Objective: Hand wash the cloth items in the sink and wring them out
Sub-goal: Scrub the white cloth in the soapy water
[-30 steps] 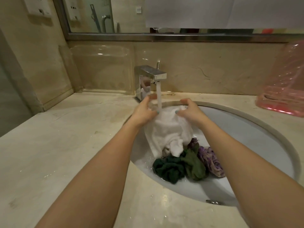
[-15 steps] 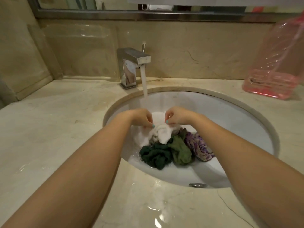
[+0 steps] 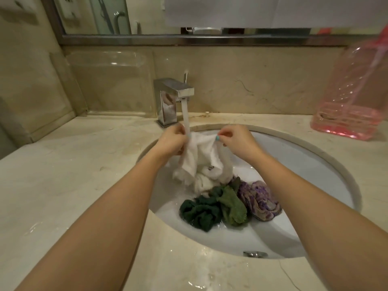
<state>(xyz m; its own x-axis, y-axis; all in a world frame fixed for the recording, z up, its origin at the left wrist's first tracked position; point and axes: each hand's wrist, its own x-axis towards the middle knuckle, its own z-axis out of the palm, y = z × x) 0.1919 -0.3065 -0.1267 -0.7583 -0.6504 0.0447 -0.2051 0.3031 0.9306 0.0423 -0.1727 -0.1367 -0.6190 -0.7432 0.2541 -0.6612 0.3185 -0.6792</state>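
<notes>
Both hands up over the back of the sink, holding the white cloth by its top edge. Left hand is clenched on the left corner, right hand pinches the right corner between thumb and fingers. Teal nail polish is visible on both.

Cloth hangs down from the grip, bunched, with its lower end resting in the basin on the pile of other items. Small dark tag or mark shows mid-cloth; can't tell which.

Faucet is running. The water stream lands on the cloth's top edge right next to the left hand.

Other cloths in the basin, all wet and crumpled, touching each other:
- dark green cloth, front left of the pile
- olive green cloth, middle
- purple patterned cloth, right

Shallow water around them at the bottom of the basin. Overflow fitting shows on the near wall.

Marble surface is wet, with puddles near the front rim. Pink translucent plastic bag sits on the surface at far right, well apart from the sink. Mirror runs above the backsplash.
</notes>
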